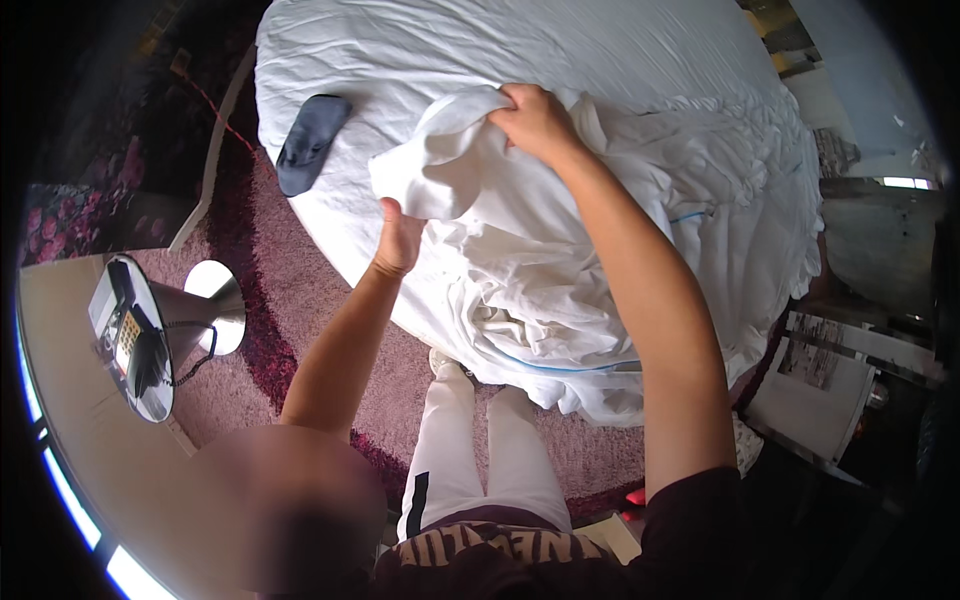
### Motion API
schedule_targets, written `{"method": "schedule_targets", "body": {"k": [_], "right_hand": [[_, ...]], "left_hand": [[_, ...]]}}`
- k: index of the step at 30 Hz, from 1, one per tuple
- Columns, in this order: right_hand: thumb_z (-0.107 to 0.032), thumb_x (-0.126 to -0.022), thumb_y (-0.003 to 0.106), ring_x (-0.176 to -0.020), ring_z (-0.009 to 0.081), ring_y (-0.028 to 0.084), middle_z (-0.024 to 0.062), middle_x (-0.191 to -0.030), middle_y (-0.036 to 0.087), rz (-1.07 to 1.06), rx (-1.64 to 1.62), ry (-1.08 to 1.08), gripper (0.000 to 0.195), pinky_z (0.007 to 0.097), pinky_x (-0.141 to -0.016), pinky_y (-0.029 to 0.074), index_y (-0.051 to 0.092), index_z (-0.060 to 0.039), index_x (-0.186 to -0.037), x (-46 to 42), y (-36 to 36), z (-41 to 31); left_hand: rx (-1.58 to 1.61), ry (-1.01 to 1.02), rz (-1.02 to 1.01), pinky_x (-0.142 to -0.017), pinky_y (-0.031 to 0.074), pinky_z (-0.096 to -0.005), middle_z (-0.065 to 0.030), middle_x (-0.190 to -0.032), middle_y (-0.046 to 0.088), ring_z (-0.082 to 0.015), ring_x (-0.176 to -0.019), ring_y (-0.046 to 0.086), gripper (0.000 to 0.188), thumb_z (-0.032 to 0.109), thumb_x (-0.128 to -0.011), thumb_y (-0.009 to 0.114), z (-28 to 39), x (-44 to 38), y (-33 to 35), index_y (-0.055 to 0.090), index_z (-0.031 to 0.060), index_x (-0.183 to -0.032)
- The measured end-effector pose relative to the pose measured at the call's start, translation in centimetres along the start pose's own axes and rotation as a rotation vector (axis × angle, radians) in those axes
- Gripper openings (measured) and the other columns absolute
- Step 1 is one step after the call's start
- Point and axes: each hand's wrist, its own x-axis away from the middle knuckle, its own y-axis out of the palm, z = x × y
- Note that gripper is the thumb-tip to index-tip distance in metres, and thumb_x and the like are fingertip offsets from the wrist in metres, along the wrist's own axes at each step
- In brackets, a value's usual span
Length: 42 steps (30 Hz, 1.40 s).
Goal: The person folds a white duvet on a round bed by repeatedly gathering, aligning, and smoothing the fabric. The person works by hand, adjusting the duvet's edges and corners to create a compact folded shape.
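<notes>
A large bundle of white bed linen point(540, 277) lies crumpled on a bed point(450, 45) covered with a white sheet. My right hand point(536, 124) grips an upper fold of the white fabric, which hangs in a curve towards the left. At that raised part's lower left edge is my left hand point(399, 240), thumb up; its fingers are hidden behind the cloth, so its hold cannot be told. A thin blue line runs along part of the linen near the bed's front edge. On the sheet at the upper left lies a dark blue-grey cloth item point(311, 142).
A round-topped metallic side table point(161, 375) bearing a corded telephone point(135, 345) stands at the left on a pink and dark red carpet point(315, 300). A red cord point(217, 112) runs towards the bed. At the right is a white and grey piece of furniture point(810, 397).
</notes>
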Motion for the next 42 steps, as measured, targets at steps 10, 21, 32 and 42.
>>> {"method": "schedule_targets", "body": {"k": [10,21,32,42], "right_hand": [[-0.006,-0.08,0.052,-0.101,0.0153,0.047,0.0114,-0.108,0.053,0.079,-0.424,-0.194,0.044,0.0246,-0.083,0.037,0.04,-0.0057,-0.122,-2.1,-0.7,-1.2],[-0.011,-0.073,0.063,-0.115,0.0216,0.043,0.0133,-0.123,0.046,-0.322,-0.134,-0.044,0.055,0.0307,-0.094,0.034,0.042,-0.006,-0.123,10.8,-0.5,13.7],[-0.025,-0.056,0.076,-0.124,0.0272,0.028,0.0104,-0.133,0.032,-0.288,-0.15,-0.089,0.084,0.0399,-0.101,0.023,0.036,-0.0118,-0.129,23.7,-5.8,18.8],[-0.026,-0.059,0.073,-0.125,0.0299,0.025,0.0095,-0.133,0.031,-0.049,0.378,-0.25,0.078,0.049,-0.1,0.018,0.037,-0.0153,-0.127,26.5,-3.4,24.4]], "left_hand": [[-0.036,0.11,0.372,-0.05,0.043,-0.0237,-0.0065,-0.082,0.056,-0.0153,-0.064,0.058,0.02,0.018,-0.084,0.053,6.6,-6.7,-1.0,0.048,0.0032,-0.097],[-1.053,0.359,-0.686,-0.087,0.041,-0.0358,-0.0081,-0.097,0.056,-0.0228,-0.095,0.053,0.041,0.028,-0.065,0.071,-7.0,11.5,2.5,0.054,0.0112,-0.099],[-0.206,-0.12,0.211,-0.055,0.043,-0.0234,-0.0039,-0.073,0.058,-0.0095,-0.061,0.051,0.02,0.006,-0.081,0.046,-5.1,4.1,4.0,0.054,-0.0014,-0.099],[-1.463,0.149,0.342,-0.09,0.039,-0.0403,-0.0194,-0.114,0.046,-0.0334,-0.108,0.043,0.057,0.005,-0.071,0.052,-4.9,6.4,0.9,0.034,0.0045,-0.124]]}}
